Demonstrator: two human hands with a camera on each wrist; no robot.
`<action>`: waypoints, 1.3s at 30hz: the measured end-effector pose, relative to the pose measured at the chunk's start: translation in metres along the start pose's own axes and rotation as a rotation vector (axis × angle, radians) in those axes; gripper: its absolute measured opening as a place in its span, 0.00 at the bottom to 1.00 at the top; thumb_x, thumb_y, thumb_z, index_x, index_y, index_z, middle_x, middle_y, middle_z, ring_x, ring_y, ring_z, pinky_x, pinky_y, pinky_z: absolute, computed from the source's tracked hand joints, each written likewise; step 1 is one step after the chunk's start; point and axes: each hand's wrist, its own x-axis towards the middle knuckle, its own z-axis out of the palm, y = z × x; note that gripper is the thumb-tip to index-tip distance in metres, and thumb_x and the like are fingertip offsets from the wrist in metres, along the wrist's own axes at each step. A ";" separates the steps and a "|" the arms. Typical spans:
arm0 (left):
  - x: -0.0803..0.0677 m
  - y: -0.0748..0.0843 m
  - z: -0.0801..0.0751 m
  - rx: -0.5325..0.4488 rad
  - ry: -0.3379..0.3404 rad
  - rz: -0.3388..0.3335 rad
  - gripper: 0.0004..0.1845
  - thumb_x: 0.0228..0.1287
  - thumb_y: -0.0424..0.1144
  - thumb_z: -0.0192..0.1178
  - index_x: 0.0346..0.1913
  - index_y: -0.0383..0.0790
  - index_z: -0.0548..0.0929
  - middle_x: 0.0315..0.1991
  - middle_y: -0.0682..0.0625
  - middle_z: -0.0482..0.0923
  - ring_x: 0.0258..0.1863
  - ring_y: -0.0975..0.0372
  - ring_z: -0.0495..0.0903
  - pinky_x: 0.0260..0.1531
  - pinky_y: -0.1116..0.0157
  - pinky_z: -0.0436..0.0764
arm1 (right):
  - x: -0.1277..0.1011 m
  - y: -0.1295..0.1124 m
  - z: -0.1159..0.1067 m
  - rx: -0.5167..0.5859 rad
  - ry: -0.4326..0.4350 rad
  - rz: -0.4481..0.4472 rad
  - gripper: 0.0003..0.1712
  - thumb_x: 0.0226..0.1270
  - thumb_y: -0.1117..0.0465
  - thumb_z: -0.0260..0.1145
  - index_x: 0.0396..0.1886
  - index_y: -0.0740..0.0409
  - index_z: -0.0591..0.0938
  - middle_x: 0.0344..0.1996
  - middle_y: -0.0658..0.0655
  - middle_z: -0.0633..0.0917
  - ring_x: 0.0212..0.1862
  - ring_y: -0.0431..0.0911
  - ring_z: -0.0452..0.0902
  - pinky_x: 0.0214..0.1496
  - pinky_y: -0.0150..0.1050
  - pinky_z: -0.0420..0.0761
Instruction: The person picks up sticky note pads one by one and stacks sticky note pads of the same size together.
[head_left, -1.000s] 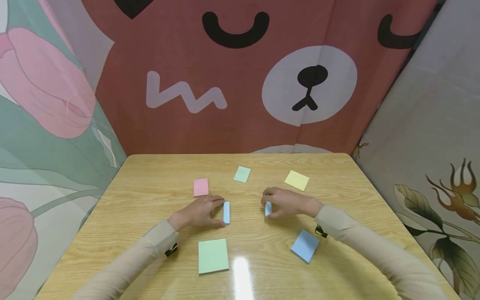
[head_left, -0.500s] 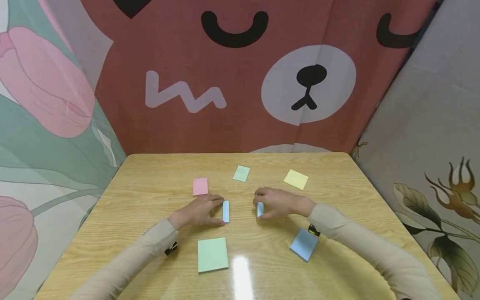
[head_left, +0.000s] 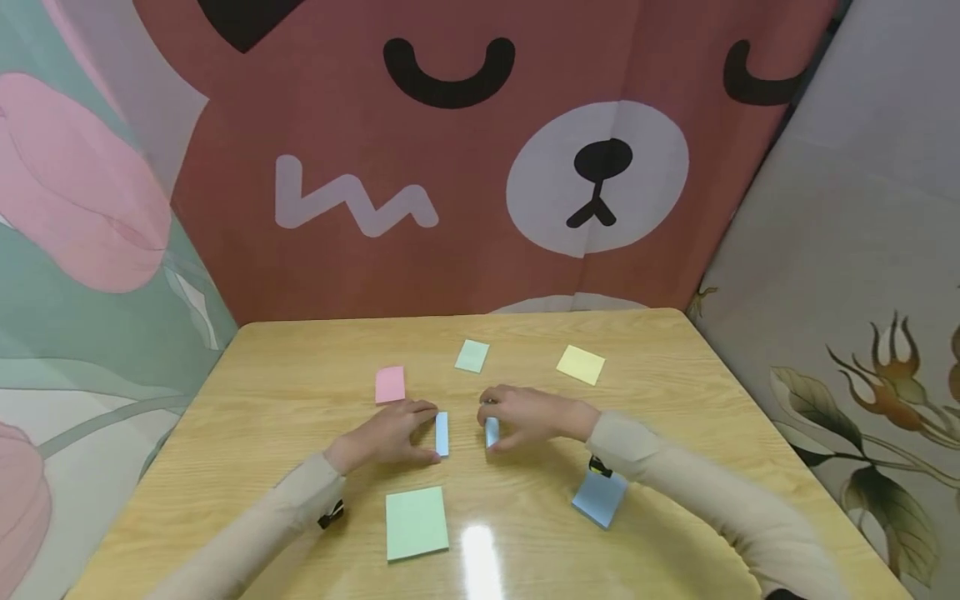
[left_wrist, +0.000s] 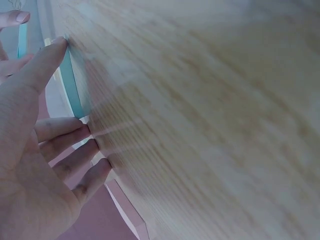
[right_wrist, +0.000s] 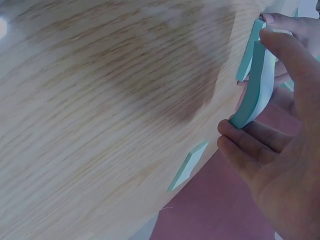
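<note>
Wrist view shows right fingers [right_wrist: 240, 150] pinching blue pad [right_wrist: 256, 87] upright.

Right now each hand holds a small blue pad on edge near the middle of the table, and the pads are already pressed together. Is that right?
Not quite. Each hand does hold a small blue pad on edge, the left hand one pad and the right hand the other, but the head view shows bare table between them: they are apart, not touching.

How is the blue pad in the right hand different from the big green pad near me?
The blue pad stands on edge, pinched by the right hand; the green pad lies flat, untouched. The blue pad shows a narrow edge, the green pad a broad face. Both sit on the wooden table.
</note>
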 end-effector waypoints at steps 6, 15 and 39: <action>-0.004 -0.002 0.000 -0.002 0.016 -0.003 0.43 0.59 0.61 0.67 0.66 0.29 0.74 0.65 0.38 0.72 0.64 0.45 0.70 0.64 0.47 0.68 | 0.009 -0.009 -0.002 0.010 -0.012 -0.008 0.25 0.64 0.41 0.69 0.52 0.50 0.80 0.60 0.60 0.75 0.59 0.52 0.73 0.56 0.46 0.79; 0.000 -0.001 -0.001 -0.005 -0.007 -0.017 0.43 0.60 0.61 0.66 0.67 0.31 0.73 0.66 0.40 0.71 0.66 0.46 0.68 0.65 0.49 0.67 | 0.014 -0.012 -0.007 0.000 0.010 -0.021 0.25 0.63 0.42 0.70 0.52 0.52 0.81 0.60 0.61 0.76 0.59 0.52 0.74 0.58 0.47 0.78; -0.002 -0.001 -0.003 -0.010 -0.016 -0.001 0.43 0.61 0.61 0.66 0.67 0.29 0.72 0.67 0.37 0.70 0.66 0.44 0.68 0.65 0.46 0.66 | 0.046 -0.025 -0.005 -0.022 -0.014 -0.063 0.26 0.65 0.41 0.68 0.55 0.49 0.80 0.61 0.59 0.75 0.58 0.49 0.73 0.58 0.42 0.77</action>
